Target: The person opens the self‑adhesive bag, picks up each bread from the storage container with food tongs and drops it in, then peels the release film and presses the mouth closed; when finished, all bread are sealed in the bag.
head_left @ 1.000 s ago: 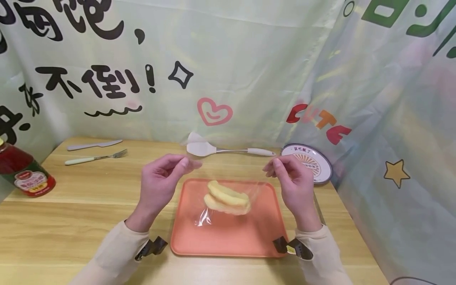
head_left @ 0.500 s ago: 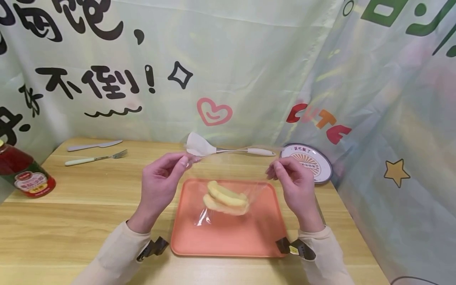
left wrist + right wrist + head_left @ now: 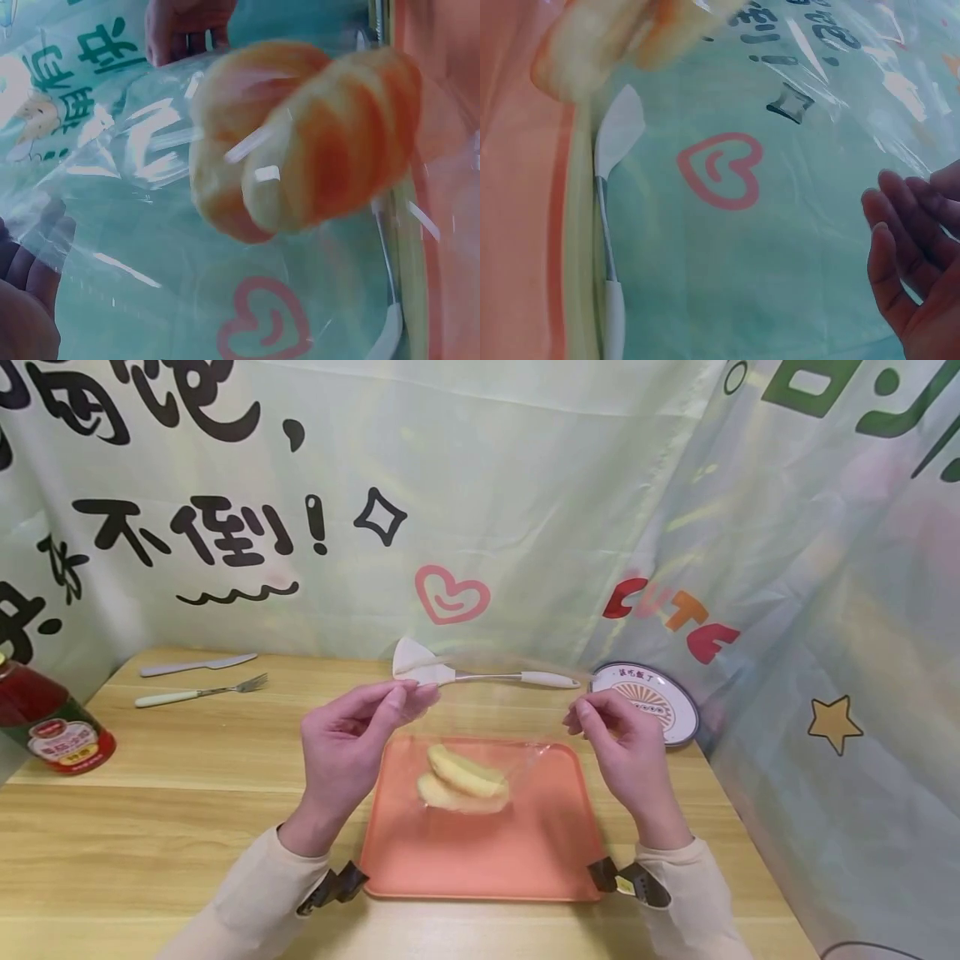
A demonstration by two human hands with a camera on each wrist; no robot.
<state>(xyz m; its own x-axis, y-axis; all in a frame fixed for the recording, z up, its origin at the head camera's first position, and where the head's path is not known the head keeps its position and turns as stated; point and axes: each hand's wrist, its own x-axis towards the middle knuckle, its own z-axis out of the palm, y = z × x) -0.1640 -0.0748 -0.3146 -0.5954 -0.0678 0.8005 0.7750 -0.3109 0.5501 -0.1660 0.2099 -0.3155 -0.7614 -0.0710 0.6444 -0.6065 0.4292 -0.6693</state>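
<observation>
A clear plastic bag (image 3: 161, 161) stretches between my two hands, with pieces of bread (image 3: 468, 777) lying together in its lower part. In the head view the bread shows over the orange tray (image 3: 480, 872); in the left wrist view its browned, ridged top (image 3: 334, 146) is close to the camera. My left hand (image 3: 352, 727) pinches the bag's upper left edge between thumb and fingers. On the other side, my right hand (image 3: 618, 743) pinches the upper right edge, its fingers (image 3: 907, 225) bent. The film is hard to make out near the fingertips.
Behind the tray lies a white spatula (image 3: 427, 670), beside a patterned plate (image 3: 671, 718) at the right. A knife (image 3: 198, 666) and fork (image 3: 202, 692) lie at the back left, near a red sauce bottle (image 3: 56, 722). A printed cloth (image 3: 525, 510) hangs behind.
My left hand has shifted slightly right, nearer the right hand, which has edged right. The bread in the bag has swung a little to the left. The tray stays put.
</observation>
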